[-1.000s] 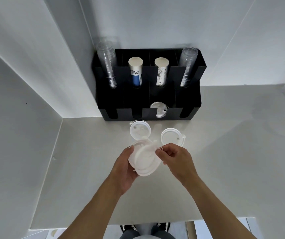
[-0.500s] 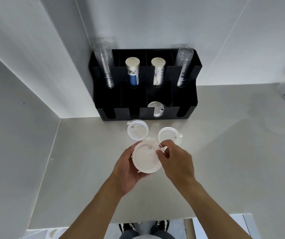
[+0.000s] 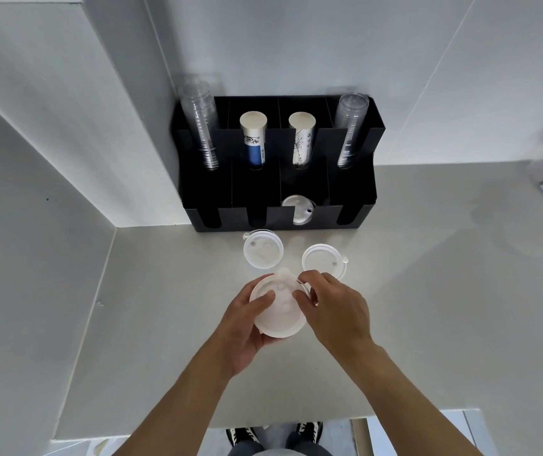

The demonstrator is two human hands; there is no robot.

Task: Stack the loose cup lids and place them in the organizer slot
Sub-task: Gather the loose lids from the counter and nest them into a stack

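Both hands hold a small stack of white cup lids above the pale surface (image 3: pixel 428 291), in front of the black organizer (image 3: pixel 204 192).

The left hand (image 3: pixel 247 327) cups the held lids (image 3: pixel 278 319) from below and the left, thumb lying across the top face; the right hand (image 3: pixel 332 311) pinches their far right rim with fingertips. The stack's flat face tilts up toward the camera. Two loose lids lie flat on the surface just beyond: one (image 3: pixel 263 248) near the organizer's front, another (image 3: pixel 324 264) to its right. One more lid (image 3: pixel 298 210) leans in the organizer's third front slot. Behind stand clear cups and two paper cup stacks, one with a blue band; their print is too small to read.
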